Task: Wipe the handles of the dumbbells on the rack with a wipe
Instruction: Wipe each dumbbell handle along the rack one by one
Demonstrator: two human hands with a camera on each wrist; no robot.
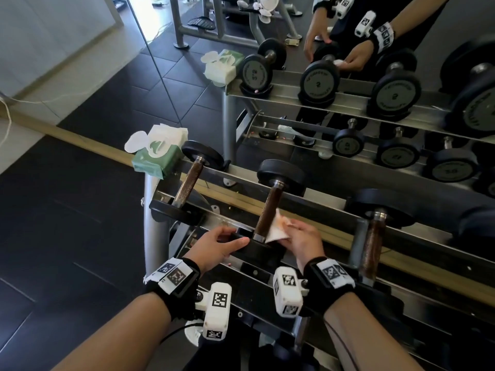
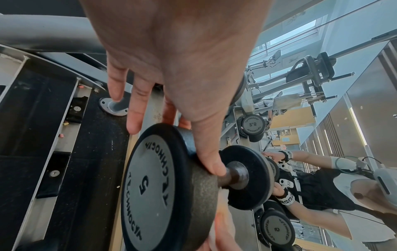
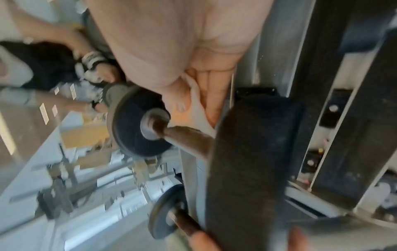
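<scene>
The middle dumbbell [image 1: 270,207] lies across the top rails of the rack [image 1: 334,210] — round black rubber-rimmed heads, a grey disc face stamped with a 5, and a brown, rough-looking cylindrical handle [image 1: 269,210] running from near to far. A crumpled white wipe [image 1: 277,230] sits against the right side of that handle at its near end, just above the near head. The right hand [image 1: 301,241] holds it, fingers curled and pinching the wipe between thumb and fingertips; the right wrist view is blurred, but the thumb shows pressed on the white sheet beside the handle. The left hand [image 1: 218,243] grips the near head from the left, thumb [image 2: 211,152] laid over its rim up to the handle's collar, the other fingers spread down the far side.

Two more dumbbells with similar brown handles rest left and right on the same rails. A green soft pack of wipes [image 1: 156,153], its white flap lid open, sits on the rack's far left corner, against a mirror.
</scene>
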